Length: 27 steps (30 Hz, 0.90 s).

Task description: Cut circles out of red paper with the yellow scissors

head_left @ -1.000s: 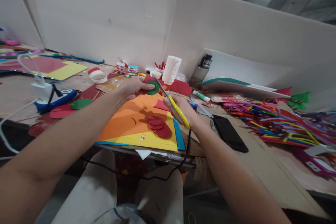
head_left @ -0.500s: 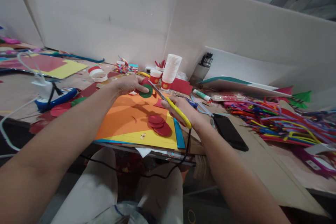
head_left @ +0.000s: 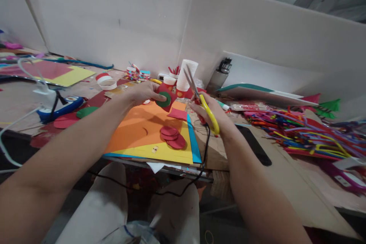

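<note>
Pinched in my left hand [head_left: 143, 92] is a piece of red paper [head_left: 173, 101] with a green paper circle [head_left: 164, 100] against it. My right hand [head_left: 210, 103] grips scissors [head_left: 211, 114] with yellow handles. Their blades point up and left, apart from the paper. Below the hands lie orange [head_left: 128, 129] and yellow [head_left: 177, 155] paper sheets, with a blue sheet [head_left: 195, 148] under them. Several red paper circles [head_left: 177, 141] sit overlapping on the sheets. A small red paper piece [head_left: 177, 114] lies just behind them.
Stacked paper cups [head_left: 187, 72] stand at the back beside a dark bottle [head_left: 219, 74]. To the right are a black phone [head_left: 253, 145] and a heap of pipe cleaners [head_left: 300, 133]. A blue device with a charger [head_left: 61, 108] lies left. A black cord [head_left: 206, 152] hangs over the table edge.
The scissors have moved right, away from the green circle, and their blades now tilt upward. My left hand has shifted slightly right, and more of the red paper shows.
</note>
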Available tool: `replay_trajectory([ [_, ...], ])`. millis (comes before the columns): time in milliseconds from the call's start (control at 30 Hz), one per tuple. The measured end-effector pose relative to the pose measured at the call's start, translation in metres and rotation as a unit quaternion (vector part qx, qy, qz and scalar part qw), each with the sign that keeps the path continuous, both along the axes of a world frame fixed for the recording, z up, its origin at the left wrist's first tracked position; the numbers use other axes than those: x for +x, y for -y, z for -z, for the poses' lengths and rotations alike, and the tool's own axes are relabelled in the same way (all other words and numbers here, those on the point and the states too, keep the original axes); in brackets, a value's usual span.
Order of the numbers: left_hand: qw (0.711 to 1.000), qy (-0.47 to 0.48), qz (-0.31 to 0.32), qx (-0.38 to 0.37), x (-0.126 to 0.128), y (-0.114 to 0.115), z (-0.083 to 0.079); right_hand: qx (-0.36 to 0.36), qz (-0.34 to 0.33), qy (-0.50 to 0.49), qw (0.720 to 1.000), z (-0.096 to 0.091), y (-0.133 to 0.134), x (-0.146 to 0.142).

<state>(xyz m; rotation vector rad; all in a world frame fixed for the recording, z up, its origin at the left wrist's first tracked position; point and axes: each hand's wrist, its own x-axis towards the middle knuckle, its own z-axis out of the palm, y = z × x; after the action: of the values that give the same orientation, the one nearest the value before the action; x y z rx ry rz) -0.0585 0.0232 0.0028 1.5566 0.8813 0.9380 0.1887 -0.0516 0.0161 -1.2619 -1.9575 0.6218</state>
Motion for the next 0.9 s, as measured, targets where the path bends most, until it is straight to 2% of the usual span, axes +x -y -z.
replay_trajectory([
  [67,0.997,-0.051,-0.002,0.051,0.010,0.007,-0.001,0.023,0.000,-0.078,0.997,0.009,-0.004,-0.012],
  [167,0.985,-0.124,0.031,0.117,0.023,0.016,-0.001,0.027,-0.051,-0.130,0.990,0.021,-0.006,-0.027],
  [233,0.978,-0.147,0.060,0.135,0.029,0.019,-0.002,0.035,-0.058,-0.115,0.991,0.025,-0.007,-0.032],
  [367,0.973,-0.155,0.070,0.154,0.033,0.022,-0.001,0.059,-0.040,-0.057,0.996,0.026,-0.007,-0.033],
  [467,0.984,-0.104,0.050,0.138,0.035,0.023,0.003,0.070,-0.020,-0.111,0.991,0.024,-0.010,-0.034],
  [567,0.996,0.007,-0.007,0.090,0.041,0.023,0.008,0.086,0.027,-0.184,0.979,0.024,-0.014,-0.035],
  [667,0.992,0.097,-0.042,0.069,0.049,0.024,0.013,0.099,0.072,-0.242,0.962,0.029,-0.019,-0.034],
  [800,0.986,0.161,-0.025,0.037,0.058,0.027,0.019,0.137,0.082,-0.303,0.940,0.033,-0.022,-0.033],
  [900,0.983,0.180,-0.020,0.024,0.062,0.030,0.022,0.158,0.093,-0.301,0.936,0.034,-0.022,-0.034],
])
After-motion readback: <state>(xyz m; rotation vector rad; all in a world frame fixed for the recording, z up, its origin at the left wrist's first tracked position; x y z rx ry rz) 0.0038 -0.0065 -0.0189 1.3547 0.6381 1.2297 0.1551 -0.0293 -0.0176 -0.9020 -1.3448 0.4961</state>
